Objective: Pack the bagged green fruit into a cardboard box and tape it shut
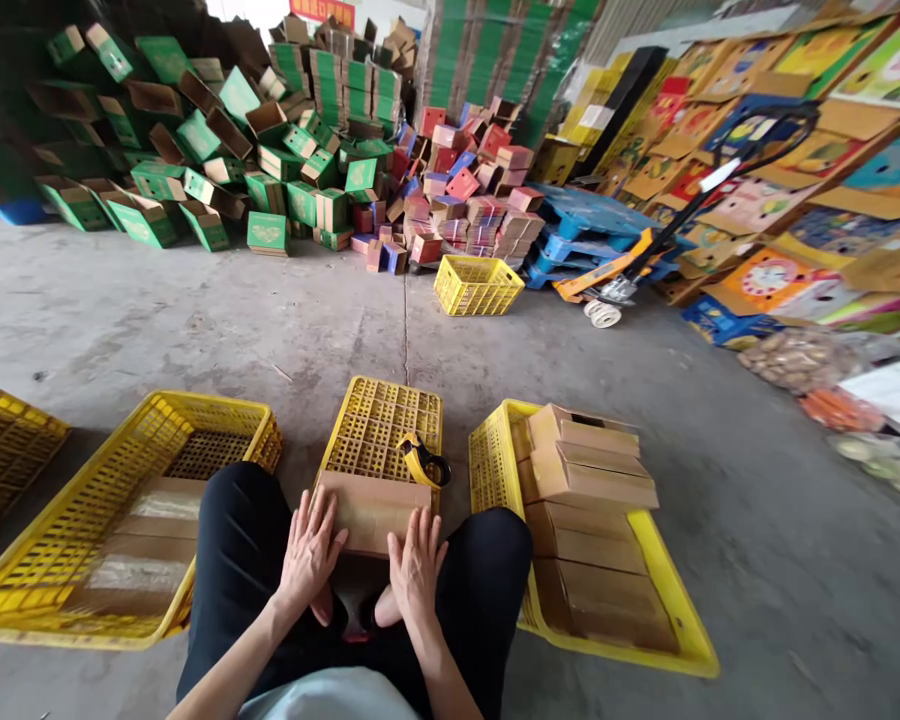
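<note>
A small brown cardboard box [371, 508] lies on an upturned yellow crate [379, 425] between my knees. My left hand [309, 555] presses flat on the box's near left edge with its fingers spread. My right hand [415, 566] lies flat on its near right edge, fingers apart too. A yellow tape dispenser [424, 462] rests on the crate just beyond the box, near my right hand.
A yellow crate [645, 560] on my right holds several folded brown boxes [592, 470]. The yellow crate [82, 520] on my left holds flat cardboard. Piles of green boxes [195, 150] and red boxes [465, 190], a small yellow basket [478, 284] and a pallet jack [630, 270] stand farther off.
</note>
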The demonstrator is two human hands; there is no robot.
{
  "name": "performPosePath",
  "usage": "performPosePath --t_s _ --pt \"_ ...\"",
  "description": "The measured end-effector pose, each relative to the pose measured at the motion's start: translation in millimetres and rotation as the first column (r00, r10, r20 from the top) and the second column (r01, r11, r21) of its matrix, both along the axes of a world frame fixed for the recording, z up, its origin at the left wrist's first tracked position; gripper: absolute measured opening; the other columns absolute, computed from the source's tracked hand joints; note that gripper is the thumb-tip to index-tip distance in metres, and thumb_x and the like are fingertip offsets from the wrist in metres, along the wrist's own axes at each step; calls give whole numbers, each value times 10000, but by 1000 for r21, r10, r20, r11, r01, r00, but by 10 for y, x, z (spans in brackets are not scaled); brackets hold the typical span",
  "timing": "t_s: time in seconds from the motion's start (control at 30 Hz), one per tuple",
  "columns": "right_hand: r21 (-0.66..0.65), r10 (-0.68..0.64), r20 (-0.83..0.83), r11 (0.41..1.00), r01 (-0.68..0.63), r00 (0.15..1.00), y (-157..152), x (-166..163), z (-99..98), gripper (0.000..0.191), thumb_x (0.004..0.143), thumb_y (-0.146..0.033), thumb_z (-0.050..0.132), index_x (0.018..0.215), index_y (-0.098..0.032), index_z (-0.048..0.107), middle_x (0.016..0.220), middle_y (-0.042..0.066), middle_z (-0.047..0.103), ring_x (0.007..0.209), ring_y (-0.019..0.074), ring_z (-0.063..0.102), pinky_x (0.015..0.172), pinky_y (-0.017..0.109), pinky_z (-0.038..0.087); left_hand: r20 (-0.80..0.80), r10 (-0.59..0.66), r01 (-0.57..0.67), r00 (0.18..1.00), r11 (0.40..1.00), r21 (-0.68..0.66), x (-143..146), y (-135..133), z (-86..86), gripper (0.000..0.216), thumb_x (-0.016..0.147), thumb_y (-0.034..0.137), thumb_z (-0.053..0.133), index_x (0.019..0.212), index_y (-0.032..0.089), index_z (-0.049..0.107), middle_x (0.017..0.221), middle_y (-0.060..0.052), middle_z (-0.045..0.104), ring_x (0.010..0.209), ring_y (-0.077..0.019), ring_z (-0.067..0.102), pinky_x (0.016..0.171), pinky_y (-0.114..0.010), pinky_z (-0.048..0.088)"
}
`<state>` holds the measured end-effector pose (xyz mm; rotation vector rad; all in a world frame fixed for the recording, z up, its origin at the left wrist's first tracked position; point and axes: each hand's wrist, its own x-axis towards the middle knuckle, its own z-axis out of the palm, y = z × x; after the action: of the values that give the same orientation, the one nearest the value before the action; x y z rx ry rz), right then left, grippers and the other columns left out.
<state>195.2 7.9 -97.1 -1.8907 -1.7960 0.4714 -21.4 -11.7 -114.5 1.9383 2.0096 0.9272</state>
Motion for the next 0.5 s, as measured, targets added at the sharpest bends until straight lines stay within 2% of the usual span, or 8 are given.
performPosePath --t_s 0.1,0.2,0.3,0.4,0.5 --pt "-18 108 32 994 -108 994 55 -181 83 668 1055 -572 384 1552 -150 533 1639 189 447 1567 433 314 1238 711 211 -138 -38 40 990 999 11 130 43 61 576 1059 343 483 1615 204 429 1659 -152 442 1595 -350 278 1259 -613 301" --pt "-45 203 24 978 -202 979 103 -441 136 535 1061 -373 424 1548 -187 544 1629 150 470 1558 407 348 1249 687 235 -168 -103 104 980 995 -3 199 81 78 516 1053 295 469 1561 224 522 1648 -124 465 1595 -347 279 1245 -588 344" --pt "-79 318 7 945 -316 948 141 -664 183 554 1027 -183 393 1568 -181 511 1643 116 452 1568 351 346 1275 619 252 -170 -165 161 972 986 -37 198 88 71 534 1055 228 406 1583 228 488 1655 -122 451 1563 -308 367 1234 -569 370" --pt "-93 369 21 926 -366 929 159 -694 245 555 1038 -200 408 1589 -188 473 1652 100 440 1570 330 350 1277 591 271 -186 -182 179 965 983 -31 156 81 77 544 1058 237 402 1599 224 462 1650 -117 460 1545 -282 406 1241 -526 371" --pt "-83 382 44 922 -378 923 152 -486 287 550 1058 -314 456 1607 -272 443 1666 62 425 1559 311 376 1277 575 270 -197 -197 198 960 980 -13 93 80 88 540 1063 327 455 1597 248 469 1646 -99 471 1537 -282 420 1254 -500 356"
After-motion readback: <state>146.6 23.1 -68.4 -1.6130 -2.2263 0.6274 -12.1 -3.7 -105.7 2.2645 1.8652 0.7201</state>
